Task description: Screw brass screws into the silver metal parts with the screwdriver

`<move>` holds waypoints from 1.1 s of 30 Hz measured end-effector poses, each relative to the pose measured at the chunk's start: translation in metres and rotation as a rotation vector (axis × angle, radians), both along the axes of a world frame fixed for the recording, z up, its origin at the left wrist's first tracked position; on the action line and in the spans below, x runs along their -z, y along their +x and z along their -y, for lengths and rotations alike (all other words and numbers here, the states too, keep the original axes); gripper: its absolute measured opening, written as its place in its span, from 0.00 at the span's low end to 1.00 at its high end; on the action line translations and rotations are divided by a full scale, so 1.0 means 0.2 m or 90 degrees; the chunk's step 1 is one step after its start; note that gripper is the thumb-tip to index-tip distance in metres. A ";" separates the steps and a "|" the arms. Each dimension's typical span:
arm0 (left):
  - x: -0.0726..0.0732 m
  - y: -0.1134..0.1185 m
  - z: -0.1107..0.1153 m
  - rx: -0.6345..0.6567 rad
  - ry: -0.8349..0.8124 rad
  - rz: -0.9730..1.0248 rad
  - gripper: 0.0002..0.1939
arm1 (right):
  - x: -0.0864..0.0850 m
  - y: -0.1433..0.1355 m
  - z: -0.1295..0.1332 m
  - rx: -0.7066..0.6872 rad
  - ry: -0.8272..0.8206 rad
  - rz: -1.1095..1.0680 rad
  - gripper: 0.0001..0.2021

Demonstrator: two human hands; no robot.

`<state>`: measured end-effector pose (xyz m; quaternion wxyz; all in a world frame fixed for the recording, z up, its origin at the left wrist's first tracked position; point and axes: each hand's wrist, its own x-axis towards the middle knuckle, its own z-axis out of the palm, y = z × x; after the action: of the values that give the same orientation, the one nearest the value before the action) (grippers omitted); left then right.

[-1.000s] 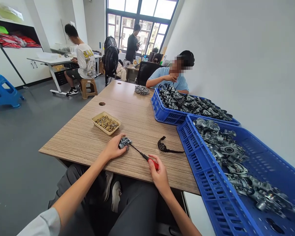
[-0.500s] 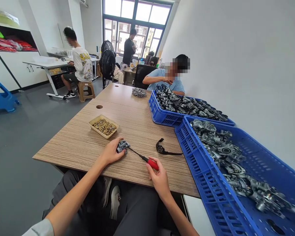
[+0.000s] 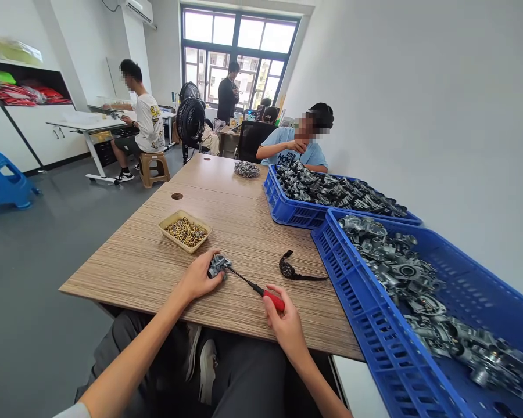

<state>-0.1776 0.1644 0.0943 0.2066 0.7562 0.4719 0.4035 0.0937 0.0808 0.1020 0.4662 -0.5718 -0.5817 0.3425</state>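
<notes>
Grey metal part (image 3: 218, 267) clasped in left grip (image 3: 199, 278)

Head view: it is held between thumb and fingers at the tabletop (image 3: 239, 223); a red-handled screwdriver (image 3: 273, 301) is grasped by the right grip (image 3: 287, 325), its tip at the part's right side.

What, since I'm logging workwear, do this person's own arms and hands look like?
The left hand and right hand wear no gloves, and both wrists are bare. A pale grey sleeve edge shows on the left arm; no sleeve shows on the right arm.

Screwdriver (image 3: 258, 289) right of workpiece (image 3: 218, 266), tray (image 3: 174, 240) behind left, watch (image 3: 289, 271) on table (image 3: 244, 220) at right, crate (image 3: 370, 313) farther right
</notes>
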 end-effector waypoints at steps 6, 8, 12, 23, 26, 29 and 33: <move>0.01 0.00 0.00 -0.005 -0.002 0.007 0.26 | -0.01 0.00 0.02 -0.009 0.064 0.061 0.20; 0.02 0.00 0.00 -0.005 0.000 0.004 0.26 | -0.02 -0.01 0.02 0.003 0.059 0.054 0.22; 0.02 0.00 0.00 0.002 -0.002 -0.002 0.27 | -0.02 -0.01 0.01 -0.028 -0.025 0.020 0.25; 0.01 0.00 0.00 0.009 -0.001 -0.003 0.26 | -0.03 -0.03 0.02 -0.005 0.024 0.064 0.22; 0.02 0.00 0.00 0.008 -0.001 -0.003 0.27 | -0.03 -0.03 0.03 0.026 0.103 0.096 0.19; 0.04 0.00 0.00 0.002 0.006 -0.007 0.29 | -0.01 -0.02 0.02 0.031 0.061 0.063 0.22; 0.04 0.00 0.00 -0.009 0.035 -0.027 0.32 | 0.00 -0.01 0.01 -0.011 -0.023 0.031 0.25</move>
<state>-0.1770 0.1642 0.0866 0.1728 0.7668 0.4700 0.4016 0.0910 0.0797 0.1022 0.4389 -0.5829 -0.5916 0.3431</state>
